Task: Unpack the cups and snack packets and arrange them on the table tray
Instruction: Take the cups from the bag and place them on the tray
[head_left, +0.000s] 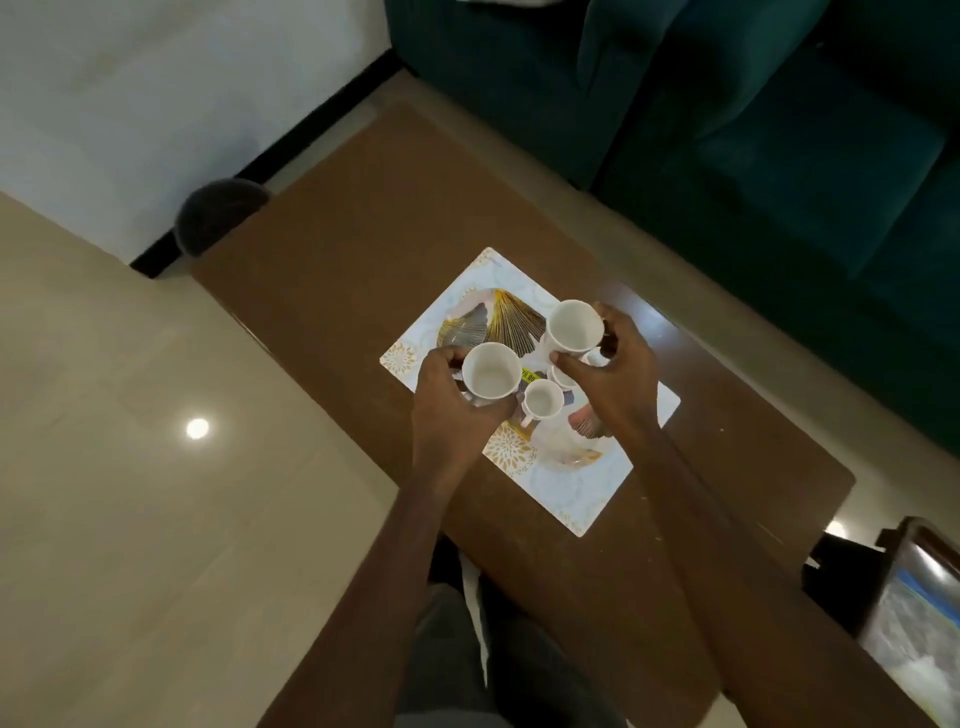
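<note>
A white tray (592, 493) with gold leaf patterns lies on the brown table (337, 260). My left hand (447, 410) grips a white cup (491, 371) held above the tray's left side. My right hand (613, 374) grips a second white cup (571, 327) above the tray's far side. Between the hands a smaller white cup (543, 404) stands upright on the tray. Another white cup (563, 376) sits partly hidden under my right hand. A yellow packet edge (530, 375) peeks out between the cups.
A dark green sofa (753, 130) runs along the table's far side. A dark round object (218, 215) sits on the floor by the table's far left corner. A framed picture (919, 623) leans at the right. Beige floor tiles spread to the left.
</note>
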